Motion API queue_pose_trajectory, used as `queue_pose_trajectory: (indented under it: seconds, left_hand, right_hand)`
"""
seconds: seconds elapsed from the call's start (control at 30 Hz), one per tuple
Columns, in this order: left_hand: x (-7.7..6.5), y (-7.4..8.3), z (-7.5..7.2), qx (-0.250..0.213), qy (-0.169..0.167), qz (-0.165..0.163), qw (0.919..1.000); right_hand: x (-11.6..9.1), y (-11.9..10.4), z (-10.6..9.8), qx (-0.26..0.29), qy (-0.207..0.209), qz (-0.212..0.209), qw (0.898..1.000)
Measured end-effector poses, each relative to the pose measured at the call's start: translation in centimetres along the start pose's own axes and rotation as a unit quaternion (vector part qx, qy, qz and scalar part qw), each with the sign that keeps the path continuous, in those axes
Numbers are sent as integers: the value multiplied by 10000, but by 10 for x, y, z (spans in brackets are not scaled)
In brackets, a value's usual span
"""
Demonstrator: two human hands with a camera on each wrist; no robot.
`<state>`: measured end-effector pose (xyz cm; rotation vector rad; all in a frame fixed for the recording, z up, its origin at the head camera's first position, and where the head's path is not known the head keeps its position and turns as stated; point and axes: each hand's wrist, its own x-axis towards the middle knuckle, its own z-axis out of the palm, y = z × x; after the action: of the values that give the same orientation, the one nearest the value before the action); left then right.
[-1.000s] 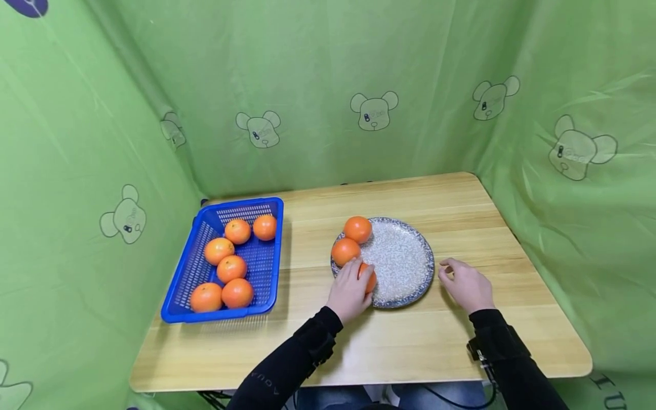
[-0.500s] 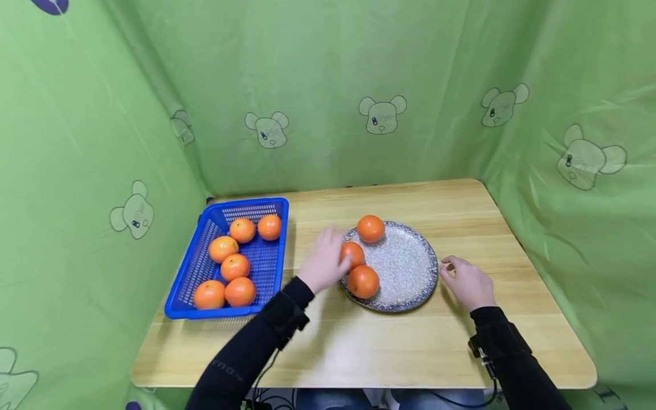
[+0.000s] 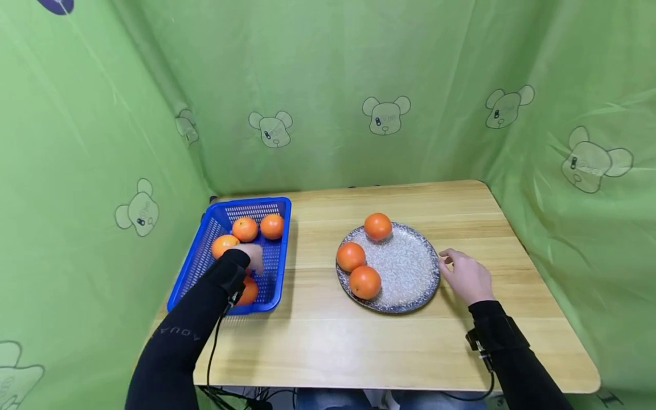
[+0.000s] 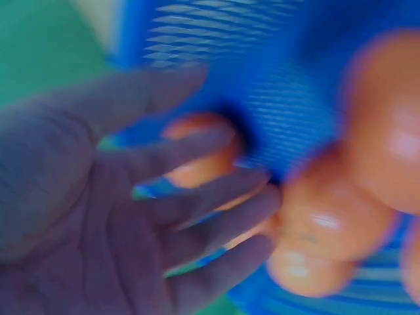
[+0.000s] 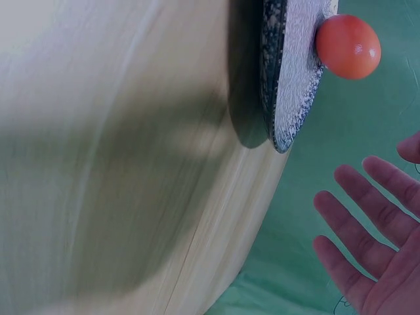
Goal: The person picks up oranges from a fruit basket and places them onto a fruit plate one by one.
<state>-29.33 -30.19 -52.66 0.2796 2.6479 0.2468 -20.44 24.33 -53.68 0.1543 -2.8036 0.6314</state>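
Note:
My left hand reaches down into the blue plastic basket among the oranges. In the left wrist view its fingers are spread and straight, and the fingertips come close beside an orange; the palm holds nothing. Part of the fruit is hidden under the hand and sleeve in the head view. Three oranges lie on the speckled grey plate: one at its far edge and two side by side at its left. My right hand hovers at the plate's right rim, holding nothing, its fingers apart in the right wrist view.
A light wooden table carries the basket on the left and the plate right of centre. Green curtains with mouse-head prints surround it on the back and sides. A cable hangs from the left wrist strap.
My left hand has let go of an orange on the plate's near left and moved left into the basket. The right hand has stayed by the plate's rim.

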Motion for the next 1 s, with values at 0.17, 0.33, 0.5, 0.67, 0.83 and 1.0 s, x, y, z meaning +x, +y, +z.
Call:
queue_pose_trajectory:
  seconds: [0.17, 0.33, 0.5, 0.67, 0.83, 1.0]
  left_hand:
    - [-43, 28, -20, 1112, -1731, -349, 9780]
    - [-75, 53, -37, 634, -2127, -676, 9727]
    - [-76, 53, -35, 352, -2232, -818, 9707]
    - [-71, 62, -54, 670, -1761, -374, 9814]
    - [-74, 93, -90, 698, -181, 0, 9974]
    - [-87, 144, -108, 255, 1394, 252, 9896]
  right_hand:
    - [-1, 0, -1, 38, -93, 13, 9999]
    - [1, -2, -1, 16, -140, 43, 9999]
    - [-1, -2, 2, 14, -209, 71, 9998]
    - [-1, -2, 3, 28, -288, 108, 9995]
    - [0, -4, 3, 26, -246, 70, 9997]
    - [0, -4, 4, 4, -225, 61, 9997]
